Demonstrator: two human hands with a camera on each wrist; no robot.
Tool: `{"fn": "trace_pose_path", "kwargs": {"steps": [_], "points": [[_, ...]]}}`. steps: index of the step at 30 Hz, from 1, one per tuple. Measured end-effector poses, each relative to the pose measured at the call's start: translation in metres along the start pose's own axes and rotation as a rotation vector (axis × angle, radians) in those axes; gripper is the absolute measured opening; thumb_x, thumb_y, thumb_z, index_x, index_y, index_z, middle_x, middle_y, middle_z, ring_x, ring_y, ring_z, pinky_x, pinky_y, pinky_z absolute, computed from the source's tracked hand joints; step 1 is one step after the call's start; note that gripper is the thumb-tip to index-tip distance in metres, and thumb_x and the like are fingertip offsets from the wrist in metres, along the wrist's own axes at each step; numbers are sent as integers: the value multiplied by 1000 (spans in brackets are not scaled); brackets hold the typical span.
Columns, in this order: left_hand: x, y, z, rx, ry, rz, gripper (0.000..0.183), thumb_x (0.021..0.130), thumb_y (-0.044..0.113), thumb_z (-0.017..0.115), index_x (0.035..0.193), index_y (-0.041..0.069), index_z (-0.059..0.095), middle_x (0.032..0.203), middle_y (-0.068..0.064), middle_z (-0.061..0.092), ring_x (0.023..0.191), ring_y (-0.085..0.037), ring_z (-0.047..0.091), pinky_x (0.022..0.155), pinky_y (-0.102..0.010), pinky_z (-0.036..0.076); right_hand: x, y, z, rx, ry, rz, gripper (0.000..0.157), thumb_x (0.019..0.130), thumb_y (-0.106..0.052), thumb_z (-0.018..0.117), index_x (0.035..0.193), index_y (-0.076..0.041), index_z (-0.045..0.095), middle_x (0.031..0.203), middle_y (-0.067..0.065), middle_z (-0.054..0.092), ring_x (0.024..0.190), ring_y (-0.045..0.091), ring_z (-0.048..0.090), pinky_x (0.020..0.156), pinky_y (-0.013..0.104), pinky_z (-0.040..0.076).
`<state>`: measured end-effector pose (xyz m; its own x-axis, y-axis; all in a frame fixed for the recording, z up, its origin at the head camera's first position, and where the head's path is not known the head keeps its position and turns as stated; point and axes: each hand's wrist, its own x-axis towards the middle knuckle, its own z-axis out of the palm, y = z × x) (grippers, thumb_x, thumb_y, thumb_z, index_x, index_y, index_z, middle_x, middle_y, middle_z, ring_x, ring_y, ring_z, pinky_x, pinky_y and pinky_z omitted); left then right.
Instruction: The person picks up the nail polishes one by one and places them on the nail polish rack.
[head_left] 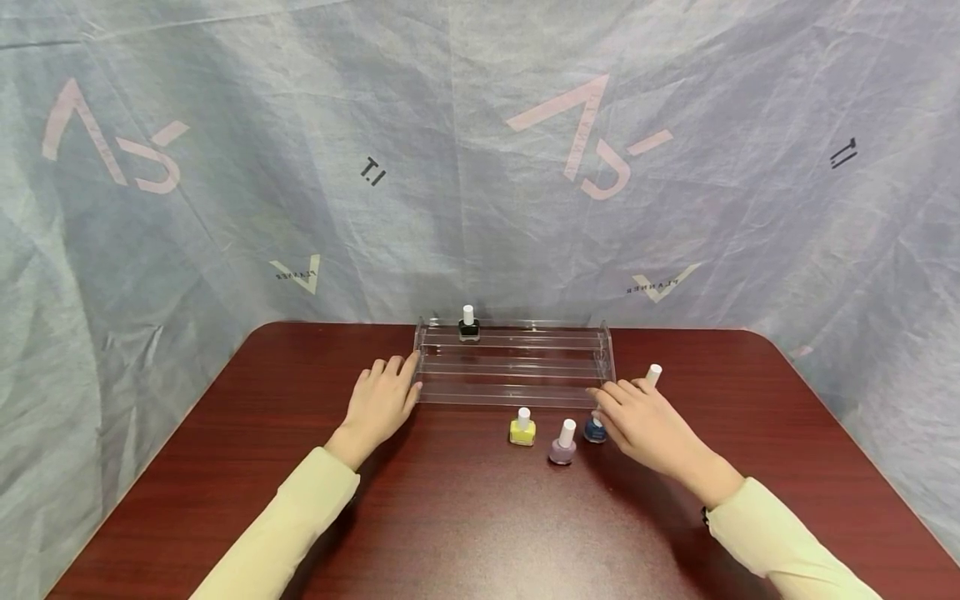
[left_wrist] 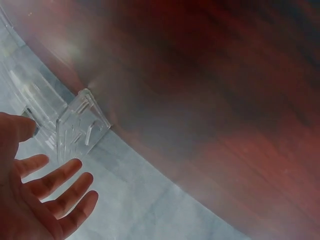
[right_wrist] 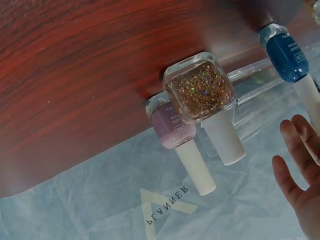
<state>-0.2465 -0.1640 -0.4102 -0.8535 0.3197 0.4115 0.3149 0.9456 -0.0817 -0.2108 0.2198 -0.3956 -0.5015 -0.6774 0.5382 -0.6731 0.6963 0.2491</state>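
Right hand point(head_left: 648, 421) at blue bottle point(head_left: 595, 432), mirrored "PLANNER" point(head_left: 652, 287) on backdrop cloth point(head_left: 465, 208).

Pale yellow long sleeves point(head_left: 311, 493); small black piece point(head_left: 705, 517) showing beside right cuff point(head_left: 726, 507).

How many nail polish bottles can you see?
6 visible: black bottle on the clear rack; yellow bottle, mauve bottle and blue bottle on the table in front; glittery bottle and purple bottle to the blue's right. The right hand may hide more.
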Motion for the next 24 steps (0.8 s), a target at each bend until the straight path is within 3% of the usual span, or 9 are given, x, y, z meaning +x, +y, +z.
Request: {"fn": "trace_pose_path", "kwargs": {"steps": [20, 24], "points": [[14, -1, 14, 38, 45, 19, 36, 88, 23, 54, 121, 9, 52, 101, -11, 61, 91, -30, 56, 70, -41, 46, 0, -2, 4, -30, -23, -21, 12, 78, -16, 63, 82, -8, 54, 79, 5, 55, 73, 22, 54, 70, 37, 40], [15, -2, 15, 34, 24, 17, 37, 87, 21, 54, 122, 9, 52, 102, -10, 62, 93, -30, 56, 71, -41, 46, 1, -1, 5, -29, -19, -29, 13, 77, -15, 63, 80, -9, 53, 76, 4, 53, 71, 21, 53, 69, 36, 40]]}}
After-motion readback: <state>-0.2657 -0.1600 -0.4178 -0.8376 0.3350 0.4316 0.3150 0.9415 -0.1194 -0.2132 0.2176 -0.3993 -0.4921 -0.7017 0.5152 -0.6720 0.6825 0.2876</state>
